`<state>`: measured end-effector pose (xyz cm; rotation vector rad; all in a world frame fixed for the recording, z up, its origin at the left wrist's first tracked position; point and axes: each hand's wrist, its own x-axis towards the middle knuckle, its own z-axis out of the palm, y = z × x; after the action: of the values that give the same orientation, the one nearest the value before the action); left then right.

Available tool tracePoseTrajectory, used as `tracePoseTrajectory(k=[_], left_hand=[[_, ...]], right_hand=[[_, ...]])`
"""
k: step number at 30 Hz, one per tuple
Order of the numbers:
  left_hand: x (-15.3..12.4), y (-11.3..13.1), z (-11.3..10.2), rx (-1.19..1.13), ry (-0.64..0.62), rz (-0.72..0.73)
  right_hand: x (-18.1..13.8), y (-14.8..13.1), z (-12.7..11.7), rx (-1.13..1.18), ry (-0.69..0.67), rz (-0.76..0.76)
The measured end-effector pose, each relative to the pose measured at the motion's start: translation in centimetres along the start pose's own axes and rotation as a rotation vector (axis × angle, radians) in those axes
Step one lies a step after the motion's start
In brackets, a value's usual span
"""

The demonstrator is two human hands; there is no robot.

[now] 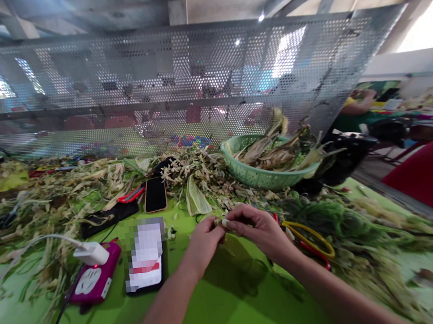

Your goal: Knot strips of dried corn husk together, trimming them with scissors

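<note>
My left hand point(205, 240) and my right hand point(261, 227) meet above the green table point(231, 304). Between their pinched fingertips is a small pale piece point(224, 222), perhaps dried corn husk; its exact shape is too small to make out. Close beside my right hand lie yellow and red looped handles point(312, 235), like those of scissors or pliers, partly hidden by the hand. A flat pale corn husk point(197, 197) lies just beyond my fingers. Left of my left hand is a phone with a lit screen point(147, 257).
Dried husk scraps point(197, 166) cover the table's back and left. A green basket point(264, 178) holds husks; green fibre point(322, 212) lies right. A dark phone point(155, 194), red cutter point(131, 193) and magenta power strip point(93, 280) with cables sit left. Behind stands a perforated metal screen point(145, 76).
</note>
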<state>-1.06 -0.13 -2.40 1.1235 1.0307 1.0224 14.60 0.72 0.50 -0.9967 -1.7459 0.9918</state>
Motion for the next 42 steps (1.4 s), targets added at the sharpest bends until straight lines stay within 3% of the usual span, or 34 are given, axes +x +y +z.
tracePoseTrajectory(k=[7,19,30,42], left_hand=[[-0.4,0.5,0.0,0.102,-0.052,0.091],[-0.4,0.6,-0.4,0.169,-0.105,0.085],[-0.1,0.3,-0.6,0.445,-0.175,0.143],[-0.1,-0.1,-0.4,0.347,-0.215,0.119]], right_hand=[[0.3,0.5,-0.3,-0.189,0.013,-0.107],[0.2,0.2,-0.9,-0.325,-0.027,-0.184],[0.1,0.2,-0.9,-0.37,-0.055,-0.189],[-0.3,-0.5,-0.4,-0.466,-0.084,-0.202]])
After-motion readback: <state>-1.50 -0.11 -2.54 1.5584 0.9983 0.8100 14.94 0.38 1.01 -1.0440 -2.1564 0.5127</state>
